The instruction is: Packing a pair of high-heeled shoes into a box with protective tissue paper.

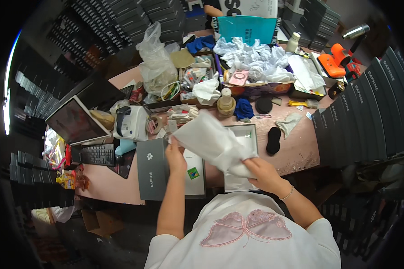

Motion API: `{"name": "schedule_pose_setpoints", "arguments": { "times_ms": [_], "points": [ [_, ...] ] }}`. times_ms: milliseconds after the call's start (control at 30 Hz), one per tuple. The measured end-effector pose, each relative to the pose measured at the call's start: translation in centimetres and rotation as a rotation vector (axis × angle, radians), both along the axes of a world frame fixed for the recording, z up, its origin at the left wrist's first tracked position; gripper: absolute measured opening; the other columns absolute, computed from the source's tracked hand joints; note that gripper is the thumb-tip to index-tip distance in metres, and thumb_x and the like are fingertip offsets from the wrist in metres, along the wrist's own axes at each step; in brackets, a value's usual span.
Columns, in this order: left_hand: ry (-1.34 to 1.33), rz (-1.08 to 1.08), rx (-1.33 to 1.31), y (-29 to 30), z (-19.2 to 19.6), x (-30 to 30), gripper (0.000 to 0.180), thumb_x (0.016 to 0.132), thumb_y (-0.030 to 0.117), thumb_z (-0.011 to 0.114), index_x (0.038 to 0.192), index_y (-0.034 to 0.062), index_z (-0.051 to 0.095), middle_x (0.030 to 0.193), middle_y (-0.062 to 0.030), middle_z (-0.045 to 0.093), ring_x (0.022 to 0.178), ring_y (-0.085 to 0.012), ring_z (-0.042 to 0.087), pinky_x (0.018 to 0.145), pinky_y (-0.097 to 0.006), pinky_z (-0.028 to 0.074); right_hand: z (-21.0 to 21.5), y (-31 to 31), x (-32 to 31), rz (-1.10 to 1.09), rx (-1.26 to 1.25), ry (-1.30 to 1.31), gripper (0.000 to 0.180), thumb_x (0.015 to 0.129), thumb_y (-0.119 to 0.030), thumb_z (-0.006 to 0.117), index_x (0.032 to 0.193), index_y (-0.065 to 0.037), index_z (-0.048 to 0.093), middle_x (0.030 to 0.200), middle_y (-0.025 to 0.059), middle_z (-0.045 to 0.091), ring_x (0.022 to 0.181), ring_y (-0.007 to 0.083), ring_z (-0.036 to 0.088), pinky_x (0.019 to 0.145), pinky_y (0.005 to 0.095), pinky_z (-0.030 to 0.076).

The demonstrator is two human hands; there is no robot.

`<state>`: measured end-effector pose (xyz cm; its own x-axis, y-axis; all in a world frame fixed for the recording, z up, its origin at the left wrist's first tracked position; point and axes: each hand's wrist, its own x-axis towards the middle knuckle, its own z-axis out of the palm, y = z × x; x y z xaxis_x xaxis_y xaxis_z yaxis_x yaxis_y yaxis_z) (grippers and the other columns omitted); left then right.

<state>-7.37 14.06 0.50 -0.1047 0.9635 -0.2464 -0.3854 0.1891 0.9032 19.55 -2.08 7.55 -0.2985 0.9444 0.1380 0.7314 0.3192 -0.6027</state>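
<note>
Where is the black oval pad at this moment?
In the head view, the black oval pad lies flat on the pink table, right of centre, just right of the open grey box and beyond the right hand.

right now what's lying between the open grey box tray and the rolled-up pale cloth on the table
In the head view, one black oval pad lies on the pink table, between the open box tray and the pale cloth.

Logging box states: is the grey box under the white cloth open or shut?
Open. The grey box shows its pale inside, and its grey lid lies beside it. The white cloth covers part of it.
</note>
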Motion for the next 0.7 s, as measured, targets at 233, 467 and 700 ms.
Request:
{"name": "schedule_pose_setpoints", "arguments": {
  "times_ms": [233,467,700],
  "points": [
    [-0.396,0.214,0.314,3.7,13.1,1.8,0.04,0.098,0.045,0.045,0.079,0.0094,0.047,0.082,-0.0058,0.052,0.069,-0.0139,0.054,0.075,-0.034,0.048,0.2,-1.3,3.0,0.224,-0.17,-0.142,0.064,0.071,-0.004,0.064,0.131,-0.008,0.044,0.108,0.0109,0.06,0.097,0.0304,0.059,0.076,0.0404,0.05],
    [0.925,-0.093,0.326,0.8,0.5,3.3,0.034,0.096,0.027,0.049,0.08,-0.0011,0.06,0.068,-0.0082,0.058,0.066,-0.0175,0.055,0.063,-0.031,0.045,-0.4,-3.4,8.4,-0.126,-0.158,0.037,0.067,0.068,-0.005,0.069,0.13,-0.007,0.046,0.112,0.0169,0.058,0.098,0.0363,0.058,0.081,0.0414,0.049],
    [0.725,-0.51,0.242,-1.9,-5.1,0.0,0.051,0.095,0.045,0.048,0.113,-0.0016,0.062,0.105,-0.0133,0.065,0.089,-0.0228,0.063,0.079,-0.036,0.051,2.5,-0.6,6.1,0.283,0.153,-0.273,0.053,0.075,-0.012,0.064,0.126,-0.015,0.051,0.117,0.0074,0.055,0.105,0.0249,0.055,0.083,0.0346,0.048]
  ]
}}
